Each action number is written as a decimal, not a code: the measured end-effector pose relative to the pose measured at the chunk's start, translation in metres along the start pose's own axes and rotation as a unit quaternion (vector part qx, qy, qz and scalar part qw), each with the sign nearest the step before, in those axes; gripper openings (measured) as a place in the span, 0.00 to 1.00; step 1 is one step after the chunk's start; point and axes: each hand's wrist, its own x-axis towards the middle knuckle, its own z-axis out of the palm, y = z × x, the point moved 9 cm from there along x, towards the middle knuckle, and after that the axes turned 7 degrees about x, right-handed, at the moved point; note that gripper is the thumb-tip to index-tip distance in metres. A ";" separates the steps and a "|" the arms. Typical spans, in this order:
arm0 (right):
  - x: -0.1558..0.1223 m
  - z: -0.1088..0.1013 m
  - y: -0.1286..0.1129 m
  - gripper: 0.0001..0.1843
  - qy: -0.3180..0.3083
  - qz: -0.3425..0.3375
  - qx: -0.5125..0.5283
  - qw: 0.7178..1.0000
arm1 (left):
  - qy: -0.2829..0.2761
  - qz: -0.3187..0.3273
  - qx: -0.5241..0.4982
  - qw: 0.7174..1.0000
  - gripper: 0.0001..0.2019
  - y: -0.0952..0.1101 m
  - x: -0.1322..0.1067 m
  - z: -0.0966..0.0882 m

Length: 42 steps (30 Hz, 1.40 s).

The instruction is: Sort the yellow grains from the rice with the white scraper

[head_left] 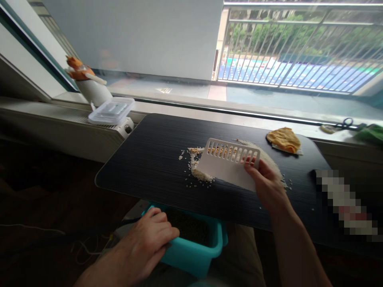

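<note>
My right hand [266, 181] is closed on the right end of a flat white slotted scraper [223, 169], tilted over the dark table. White, rice-like grains [199, 173] lie at its left edge, and a larger patch of them spreads behind it. Yellow-orange bits show through several of its slots. Below the table's near edge, my left hand [152, 235] has its fingers wrapped over the rim of a turquoise bin [191, 248]. Dark, fine-textured contents are visible inside the bin. Part of the grain patch is hidden by the scraper and my right hand.
The black table [143, 159] stands against the window sill. A folded yellow-brown cloth [283, 139] lies at its back right. On the left, a clear plastic lid or box [112, 110] rests on a radiator [66, 119] beside a white container [94, 92]. Cables [86, 249] trail across the floor.
</note>
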 end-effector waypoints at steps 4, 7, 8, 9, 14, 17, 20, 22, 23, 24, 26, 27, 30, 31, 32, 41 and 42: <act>-0.002 0.002 -0.002 0.14 -0.002 0.004 0.008 1.000 | -0.001 -0.001 0.002 1.000 0.15 0.000 0.000 -0.001; 0.000 0.005 -0.005 0.14 0.003 -0.002 0.007 1.000 | -0.001 0.002 0.003 1.000 0.15 0.000 0.000 -0.001; 0.000 0.007 -0.006 0.14 -0.001 -0.004 0.004 1.000 | 0.001 0.002 0.004 1.000 0.16 0.000 0.000 -0.001; 0.001 0.010 -0.007 0.14 -0.007 -0.005 0.000 1.000 | 0.002 0.003 0.004 1.000 0.16 0.000 -0.001 -0.001; -0.002 0.017 -0.011 0.14 -0.028 -0.006 -0.012 1.000 | 0.016 0.003 0.003 1.000 0.15 0.000 -0.002 -0.004; -0.006 0.014 -0.015 0.15 -0.026 -0.009 -0.015 1.000 | 0.019 0.006 0.006 1.000 0.15 0.000 -0.003 -0.005; -0.008 0.013 -0.019 0.15 -0.017 -0.021 -0.033 0.999 | 0.022 0.009 0.008 1.000 0.15 -0.001 -0.004 -0.006; -0.009 0.014 -0.021 0.15 -0.009 -0.028 -0.042 0.999 | 0.025 0.010 0.006 1.000 0.15 -0.001 -0.004 -0.006; -0.009 0.015 -0.021 0.15 -0.008 -0.029 -0.043 0.999 | 0.025 0.009 0.006 1.000 0.15 -0.001 -0.004 -0.006; -0.009 0.016 -0.021 0.15 -0.009 -0.028 -0.041 0.999 | 0.025 0.008 0.007 1.000 0.15 -0.001 -0.004 -0.006; -0.010 0.018 -0.019 0.14 -0.015 -0.018 -0.034 0.999 | 0.024 0.005 0.009 1.000 0.15 -0.002 -0.003 -0.006; -0.010 0.018 -0.019 0.14 -0.020 -0.013 -0.030 0.999 | 0.023 0.005 0.010 1.000 0.15 -0.002 -0.003 -0.005; -0.012 0.017 -0.019 0.13 -0.026 -0.009 -0.025 0.999 | 0.024 0.008 0.010 1.000 0.15 -0.002 -0.003 -0.005; -0.013 0.016 -0.021 0.13 -0.025 -0.010 -0.028 0.999 | 0.024 0.009 0.009 1.000 0.15 -0.002 -0.003 -0.005; -0.014 0.016 -0.022 0.13 -0.024 -0.012 -0.032 0.999 | 0.025 0.010 0.009 1.000 0.15 -0.002 -0.004 -0.005; -0.033 0.061 -0.021 0.13 -0.124 -0.031 -0.040 0.991 | 0.025 -0.007 0.004 1.000 0.13 -0.007 -0.008 -0.009; -0.037 0.069 -0.019 0.13 -0.141 -0.034 -0.042 0.989 | 0.023 -0.012 0.005 1.000 0.13 -0.009 -0.010 -0.009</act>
